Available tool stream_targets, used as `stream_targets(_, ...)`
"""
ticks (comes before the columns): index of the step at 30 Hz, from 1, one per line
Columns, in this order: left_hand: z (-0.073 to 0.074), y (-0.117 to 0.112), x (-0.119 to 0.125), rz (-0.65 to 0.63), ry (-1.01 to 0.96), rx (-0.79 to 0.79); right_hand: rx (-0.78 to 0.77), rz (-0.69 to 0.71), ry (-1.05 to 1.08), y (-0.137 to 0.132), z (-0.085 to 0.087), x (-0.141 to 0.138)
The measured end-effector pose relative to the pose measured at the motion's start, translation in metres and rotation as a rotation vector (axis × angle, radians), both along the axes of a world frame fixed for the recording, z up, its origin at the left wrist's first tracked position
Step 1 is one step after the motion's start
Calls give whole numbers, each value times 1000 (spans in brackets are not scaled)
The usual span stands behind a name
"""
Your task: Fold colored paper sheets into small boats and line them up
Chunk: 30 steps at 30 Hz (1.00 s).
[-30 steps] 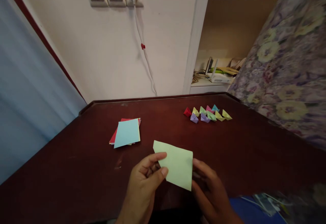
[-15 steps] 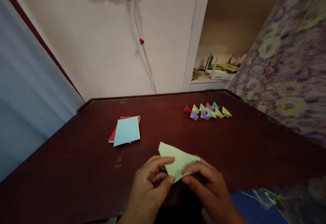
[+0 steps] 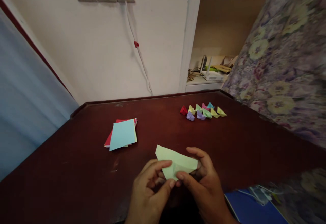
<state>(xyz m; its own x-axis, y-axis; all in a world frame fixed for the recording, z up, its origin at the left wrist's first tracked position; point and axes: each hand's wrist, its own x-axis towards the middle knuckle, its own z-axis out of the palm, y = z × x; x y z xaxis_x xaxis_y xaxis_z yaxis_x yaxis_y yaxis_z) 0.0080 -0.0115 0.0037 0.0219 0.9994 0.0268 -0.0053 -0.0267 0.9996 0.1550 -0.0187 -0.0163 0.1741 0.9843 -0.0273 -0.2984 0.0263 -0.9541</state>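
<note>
Between my hands is a pale green folded paper (image 3: 175, 159), held above the near part of the table. My left hand (image 3: 152, 186) pinches its left side and lower corner, with the index finger across its face and the thumb at the bottom. My right hand (image 3: 203, 179) grips the lower right part, its thumb pressed on the paper near the bottom corner and its index finger raised away from the sheet. Some right fingers are hidden behind the paper.
On the dark red table (image 3: 76, 169), a stack of coloured paper squares (image 3: 123, 134) lies at the left, light blue on top. Several small folded paper boats (image 3: 201, 113) stand in rows at the back right. A floral curtain (image 3: 275, 74) borders the right side, and a blue curtain (image 3: 28, 91) the left.
My right index finger has lifted off the paper, and the right thumb has moved left toward the bottom corner. The view has shifted slightly, moving the background a little left.
</note>
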Motion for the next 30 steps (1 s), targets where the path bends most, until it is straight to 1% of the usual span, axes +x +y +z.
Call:
stream_targets(3,-4,-1,0,-20,7,31,7,6,-34,3,-1,3)
stream_targets(6,-11,-2,-2,-50,9,39,38,6,-145,3,-6,8)
stream_targets(8,-15,-2,-3,-69,25,51,87,6,-233,2,-10,11)
stream_targets(11,-18,0,-5,-76,60,94,225,-20,-358,2,-13,14)
stream_targets(15,-19,1,-5,-72,72,119,464,-77,-462,4,-8,15)
stream_targets(18,-18,0,-3,-60,70,136,550,-78,-486,4,-3,16)
stream_targets(20,-18,-1,-3,-54,88,156,533,-50,-460,5,-1,18)
stream_targets(21,-18,-1,-3,-51,107,173,499,-28,-432,5,-1,19)
stream_targets(23,-19,-1,-4,-47,163,226,376,25,-350,6,-2,20)
stream_targets(25,-21,-1,-5,-46,221,307,210,93,-243,8,-4,22)
stream_targets(27,-22,-1,-6,-46,274,388,87,157,-153,10,-5,25)
stream_targets(28,-22,-1,-7,-49,295,417,60,176,-124,11,-4,26)
stream_targets(30,-21,-1,-7,-39,317,442,64,195,-97,12,-2,28)
